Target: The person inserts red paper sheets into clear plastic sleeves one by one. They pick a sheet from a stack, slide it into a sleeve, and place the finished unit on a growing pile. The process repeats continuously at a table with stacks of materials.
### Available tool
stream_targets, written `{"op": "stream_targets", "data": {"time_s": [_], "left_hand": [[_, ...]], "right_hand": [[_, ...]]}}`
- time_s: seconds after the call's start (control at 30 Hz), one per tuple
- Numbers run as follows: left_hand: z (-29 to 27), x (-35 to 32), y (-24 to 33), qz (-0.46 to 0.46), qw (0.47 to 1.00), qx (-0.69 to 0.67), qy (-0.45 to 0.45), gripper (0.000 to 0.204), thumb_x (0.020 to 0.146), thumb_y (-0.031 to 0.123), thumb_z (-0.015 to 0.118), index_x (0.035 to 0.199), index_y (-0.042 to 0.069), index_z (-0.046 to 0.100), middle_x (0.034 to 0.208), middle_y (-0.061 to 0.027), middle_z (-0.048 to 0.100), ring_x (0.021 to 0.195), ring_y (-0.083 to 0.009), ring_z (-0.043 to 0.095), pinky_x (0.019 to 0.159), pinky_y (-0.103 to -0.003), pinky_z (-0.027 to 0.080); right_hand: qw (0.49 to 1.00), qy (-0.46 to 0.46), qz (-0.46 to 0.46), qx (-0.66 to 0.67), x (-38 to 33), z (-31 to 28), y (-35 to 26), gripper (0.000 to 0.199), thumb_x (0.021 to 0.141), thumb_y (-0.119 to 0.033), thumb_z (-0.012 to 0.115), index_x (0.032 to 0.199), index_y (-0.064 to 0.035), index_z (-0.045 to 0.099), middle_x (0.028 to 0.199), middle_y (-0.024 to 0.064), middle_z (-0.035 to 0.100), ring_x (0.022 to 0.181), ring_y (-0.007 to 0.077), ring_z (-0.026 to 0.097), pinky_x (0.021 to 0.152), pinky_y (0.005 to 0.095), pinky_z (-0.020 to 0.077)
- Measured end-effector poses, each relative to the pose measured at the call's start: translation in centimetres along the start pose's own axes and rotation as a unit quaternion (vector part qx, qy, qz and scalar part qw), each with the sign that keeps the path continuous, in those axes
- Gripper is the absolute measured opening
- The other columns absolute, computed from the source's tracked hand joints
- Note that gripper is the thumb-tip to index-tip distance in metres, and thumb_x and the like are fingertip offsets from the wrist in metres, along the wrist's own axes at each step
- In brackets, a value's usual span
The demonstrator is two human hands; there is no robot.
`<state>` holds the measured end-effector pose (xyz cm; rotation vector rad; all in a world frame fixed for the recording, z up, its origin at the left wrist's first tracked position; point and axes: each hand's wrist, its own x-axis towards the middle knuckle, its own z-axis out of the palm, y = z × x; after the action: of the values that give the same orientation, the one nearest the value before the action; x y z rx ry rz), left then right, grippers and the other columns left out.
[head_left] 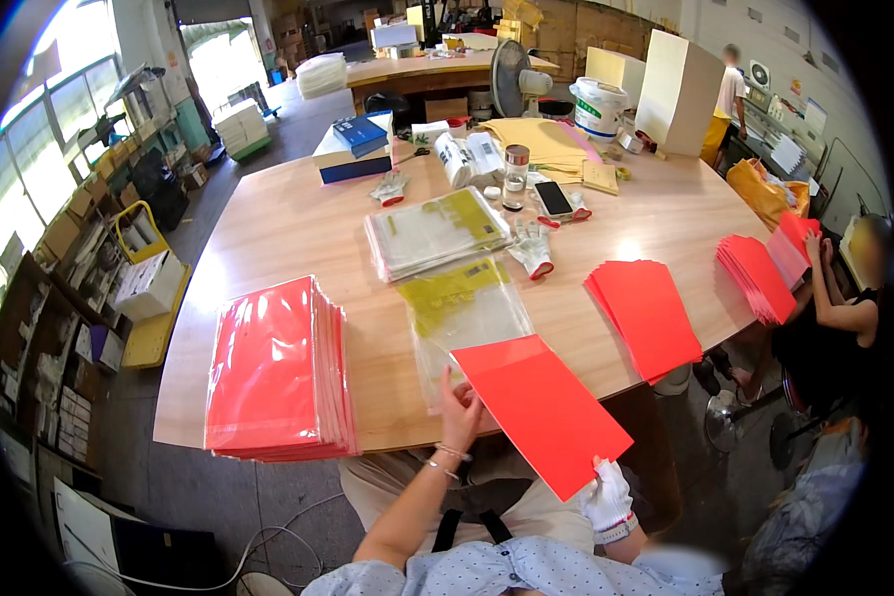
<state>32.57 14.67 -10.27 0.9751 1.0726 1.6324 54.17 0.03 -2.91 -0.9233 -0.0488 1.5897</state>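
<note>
Bench [298, 223]: wide wooden top, near edge just under both hands. Stack of red packs [278, 372] well left of the left hand [459, 412].

Red card sheet [541, 407]: likely light, stiff, smooth; right hand [606, 497], gloved, pinches its near corner, far end slanting into the clear sleeve [462, 318].

Left hand bare, fingers closed on the sleeve's open mouth; film looks limp and slippery. Open room lies rightward before the red sheets [646, 313].

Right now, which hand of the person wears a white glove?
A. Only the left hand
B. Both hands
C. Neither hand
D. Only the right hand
D: the right hand, in a white glove, grips the lower edge of the red card, while the left hand is bare and rests at the opening of the clear plastic bag.
</note>
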Motion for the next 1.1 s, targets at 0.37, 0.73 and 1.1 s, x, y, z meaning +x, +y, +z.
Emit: {"op": "stream_targets", "data": {"time_s": [0.37, 0.73, 1.1], "left_hand": [[-0.3, -13.1, -12.3, -0.065, 0.969, 0.195, -0.140, 0.029, 0.092, 0.013, 0.049, 0.119, 0.001, 0.048, 0.098, -0.0095, 0.062, 0.087, -0.0183, 0.061, 0.071, -0.029, 0.053], [-2.9, -11.3, -5.1, -0.276, 0.951, -0.074, -0.118, 0.035, 0.091, 0.017, 0.052, 0.124, 0.005, 0.048, 0.122, -0.0074, 0.053, 0.102, -0.0156, 0.056, 0.081, -0.029, 0.048], [-6.2, -11.3, -3.2, -0.355, 0.922, -0.156, 0.001, 0.036, 0.095, 0.029, 0.042, 0.109, -0.001, 0.057, 0.108, -0.0070, 0.061, 0.106, -0.0157, 0.056, 0.086, -0.030, 0.046]], "right_hand": [[0.980, -0.033, 0.015, -0.194, 0.6, -0.9, 3.3, 0.014, 0.093, -0.021, 0.047, 0.104, -0.0118, 0.049, 0.091, 0.0029, 0.057, 0.064, 0.0152, 0.055, 0.057, 0.0321, 0.0470], [0.948, -0.219, 0.197, -0.126, 8.9, 0.4, 2.9, 0.019, 0.092, -0.021, 0.051, 0.103, -0.0051, 0.050, 0.091, 0.0114, 0.062, 0.076, 0.0226, 0.063, 0.069, 0.0371, 0.0540], [0.437, -0.223, -0.356, -0.795, 7.6, 5.7, 11.3, 0.005, 0.070, -0.009, 0.057, 0.075, -0.0101, 0.057, 0.078, 0.0085, 0.051, 0.075, 0.0279, 0.058, 0.063, 0.0403, 0.0504]]}}
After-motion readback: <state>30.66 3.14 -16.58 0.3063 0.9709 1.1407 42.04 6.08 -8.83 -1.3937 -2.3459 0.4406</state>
